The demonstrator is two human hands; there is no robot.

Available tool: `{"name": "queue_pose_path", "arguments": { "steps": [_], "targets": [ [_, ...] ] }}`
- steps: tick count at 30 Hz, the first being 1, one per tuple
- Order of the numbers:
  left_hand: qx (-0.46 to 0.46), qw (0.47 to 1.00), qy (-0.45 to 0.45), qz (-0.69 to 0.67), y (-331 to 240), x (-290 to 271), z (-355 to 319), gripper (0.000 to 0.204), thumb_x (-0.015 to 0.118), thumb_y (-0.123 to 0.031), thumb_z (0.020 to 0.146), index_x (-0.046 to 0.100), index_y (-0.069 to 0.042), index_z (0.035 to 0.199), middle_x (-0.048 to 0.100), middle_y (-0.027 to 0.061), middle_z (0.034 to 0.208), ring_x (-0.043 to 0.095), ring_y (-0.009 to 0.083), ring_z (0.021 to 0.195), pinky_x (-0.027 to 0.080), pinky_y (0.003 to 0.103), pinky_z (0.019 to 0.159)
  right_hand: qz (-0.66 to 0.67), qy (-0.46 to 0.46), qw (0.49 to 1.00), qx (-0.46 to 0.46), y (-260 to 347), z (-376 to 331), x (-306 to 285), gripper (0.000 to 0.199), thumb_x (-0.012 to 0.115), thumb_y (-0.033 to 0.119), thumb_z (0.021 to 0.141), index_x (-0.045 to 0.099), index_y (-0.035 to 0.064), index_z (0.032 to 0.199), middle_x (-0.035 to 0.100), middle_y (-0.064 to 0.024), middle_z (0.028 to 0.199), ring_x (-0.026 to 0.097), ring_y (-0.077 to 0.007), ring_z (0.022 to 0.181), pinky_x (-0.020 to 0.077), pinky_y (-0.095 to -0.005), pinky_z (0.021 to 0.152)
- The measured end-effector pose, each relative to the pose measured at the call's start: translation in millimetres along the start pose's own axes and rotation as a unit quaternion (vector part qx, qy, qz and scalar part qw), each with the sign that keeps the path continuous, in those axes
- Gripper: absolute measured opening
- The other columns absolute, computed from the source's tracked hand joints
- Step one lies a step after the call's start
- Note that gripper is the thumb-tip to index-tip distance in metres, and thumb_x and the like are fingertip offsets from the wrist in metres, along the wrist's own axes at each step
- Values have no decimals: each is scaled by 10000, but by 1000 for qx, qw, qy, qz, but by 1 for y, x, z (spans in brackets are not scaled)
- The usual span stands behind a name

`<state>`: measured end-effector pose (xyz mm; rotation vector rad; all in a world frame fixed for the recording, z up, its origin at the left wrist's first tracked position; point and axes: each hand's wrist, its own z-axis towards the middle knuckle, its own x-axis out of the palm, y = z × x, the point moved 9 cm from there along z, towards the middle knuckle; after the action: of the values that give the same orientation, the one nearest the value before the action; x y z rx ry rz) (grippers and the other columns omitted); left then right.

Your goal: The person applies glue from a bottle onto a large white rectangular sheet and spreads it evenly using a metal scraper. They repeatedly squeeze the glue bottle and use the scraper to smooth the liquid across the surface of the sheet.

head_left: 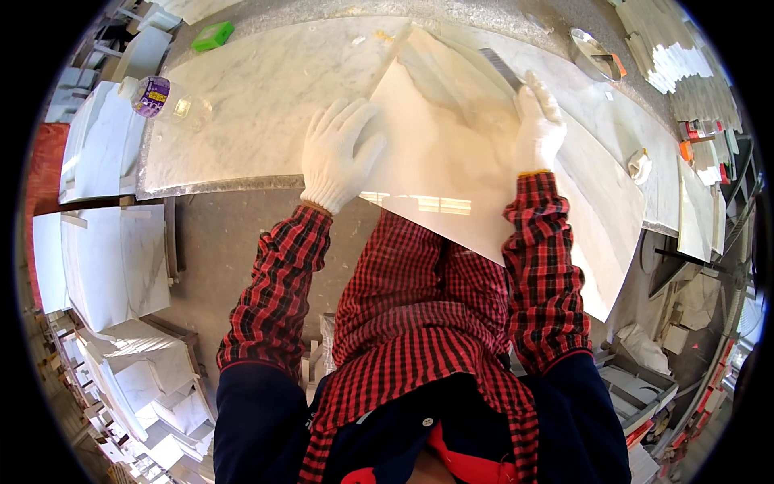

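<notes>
- Head view: a stone workshop, with a long grey-veined marble bench [242, 105] running across the upper half, bare concrete floor below it, and stacks of white slabs [113, 258] at the person's left.
- A large pale tile [451, 153] lies skewed on the bench, one corner pointing up toward the far edge. Much of its near part overhangs the bench edge above the person's lap.
- The left hand [339, 153], in a white glove, lies flat with fingers spread on the tile's left edge. It presses down and grasps nothing.
- The right hand [538, 129], also gloved, rests on the tile's upper right, touching a dark grey comb-like strip [501, 68]. Whether its fingers pinch the strip or only rest against it cannot be told.
- Risk: with so much of the tile unsupported, easing off the left palm could let it tip or slide off the bench, cracking a corner.
- Risk: cotton gloves on polished stone give little friction, so a sideways push may make the tile skid rather than turn.
- Risk: a roll of tape [151, 95] and a green block [213, 35] sit well apart at the far left. A white lump [639, 165] on the bench is nearer on the right, and a swinging corner might knock it.
</notes>
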<state>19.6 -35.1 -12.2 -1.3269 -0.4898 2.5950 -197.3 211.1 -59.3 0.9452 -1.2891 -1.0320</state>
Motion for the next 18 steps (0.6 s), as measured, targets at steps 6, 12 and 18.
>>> {"name": "queue_pose_path", "arguments": {
  "steps": [6,12,18],
  "targets": [
    [-16,1000,19,-16,-4,3,5,389,704,-244,849,705,-68,1195,704,107,1250,594,347,1196,430,458,1059,53,36,998,24,-2,1,18,328,694,15,968,670,-43,1290,692,-112,1313,654,-178,1172,546,-303,994],
    [-18,999,43,-5,2,7,-2,423,689,-259,868,678,-60,1241,685,114,1285,571,354,1230,411,468,1077,-42,-45,997,-50,27,36,-105,325,684,30,963,709,-18,1283,713,-101,1281,656,-147,1132,511,-280,1011],
    [89,983,132,87,-59,15,7,470,672,-278,866,628,-77,1289,625,120,1330,514,339,1312,385,477,1107,-208,-120,964,-115,44,23,-158,300,659,64,986,728,12,1273,734,-70,1261,652,-127,1142,477,-274,1028]
  ]
}}
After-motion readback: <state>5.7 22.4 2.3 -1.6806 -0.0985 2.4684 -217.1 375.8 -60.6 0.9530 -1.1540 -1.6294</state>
